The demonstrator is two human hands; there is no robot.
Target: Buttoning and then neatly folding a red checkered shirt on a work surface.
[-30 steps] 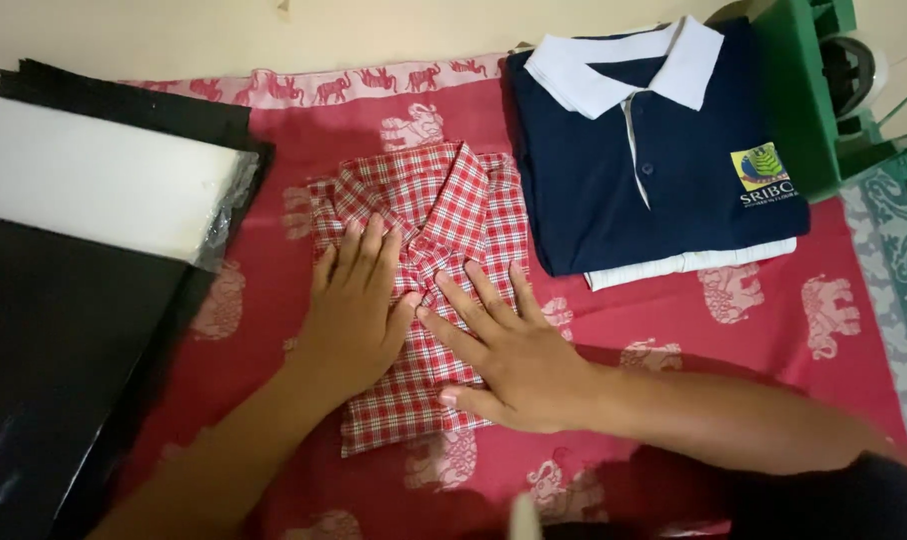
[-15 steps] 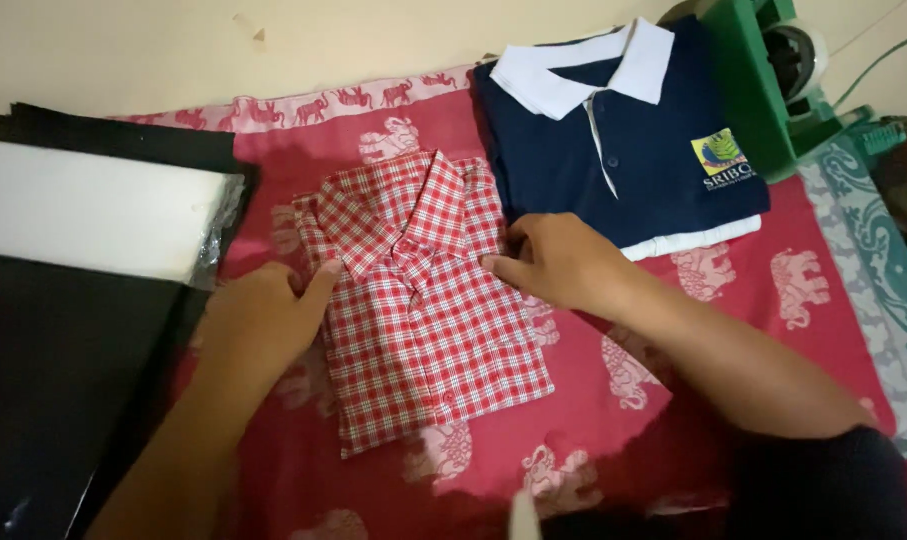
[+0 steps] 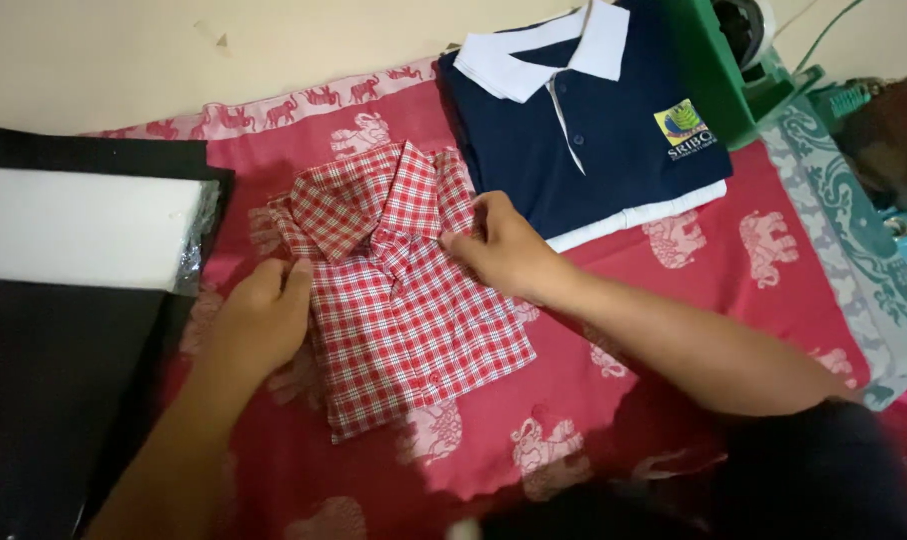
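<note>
A folded red-and-white checked shirt (image 3: 404, 300) lies collar up on a red cloth printed with pale elephants (image 3: 674, 330). The left hand (image 3: 264, 315) rests at the shirt's left edge, fingers curled against the fold and touching the fabric; whether the fingers actually pinch the cloth cannot be told. The right hand (image 3: 504, 245) sits at the shirt's right shoulder, just below the collar, with fingertips (image 3: 454, 240) pressed together on the checked fabric in a narrow pinch. Behind the right hand, touching the far edge of the checked shirt, lies a folded navy polo shirt with a white collar (image 3: 594, 120), stacked on a white garment (image 3: 644, 215). To the left of the cloth lies a white block (image 3: 74, 225) resting on black sheets (image 3: 44, 400). A green device (image 3: 734, 70) stands at the upper right.
</note>
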